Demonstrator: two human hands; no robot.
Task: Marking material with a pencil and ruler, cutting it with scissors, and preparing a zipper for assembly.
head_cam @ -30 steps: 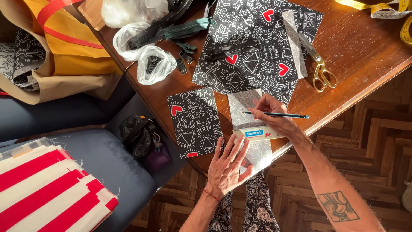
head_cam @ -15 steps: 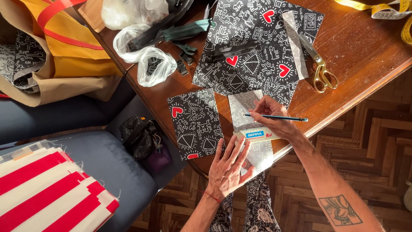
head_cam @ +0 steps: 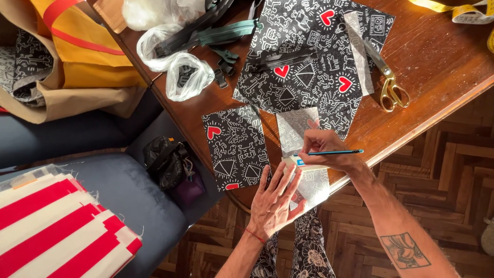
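My right hand [head_cam: 325,150] grips a thin blue pencil [head_cam: 337,152], its tip against a small white block with a blue band [head_cam: 297,161]. That block lies on a pale grey fabric piece [head_cam: 297,131] turned wrong side up at the wooden table's [head_cam: 437,67] near edge. My left hand [head_cam: 275,198] lies flat with fingers spread, pressing the lower part of this grey piece. Just left of it rests a small black printed fabric rectangle [head_cam: 235,146] with white doodles and red hearts.
A larger black printed fabric [head_cam: 314,67] with a zipper lies further back, with gold-handled scissors [head_cam: 388,82] to its right. Plastic bags with zippers [head_cam: 185,72] sit at the left edge, a yellow tape measure [head_cam: 465,10] top right. A dark blue seat holds red-and-white striped cloth [head_cam: 56,226].
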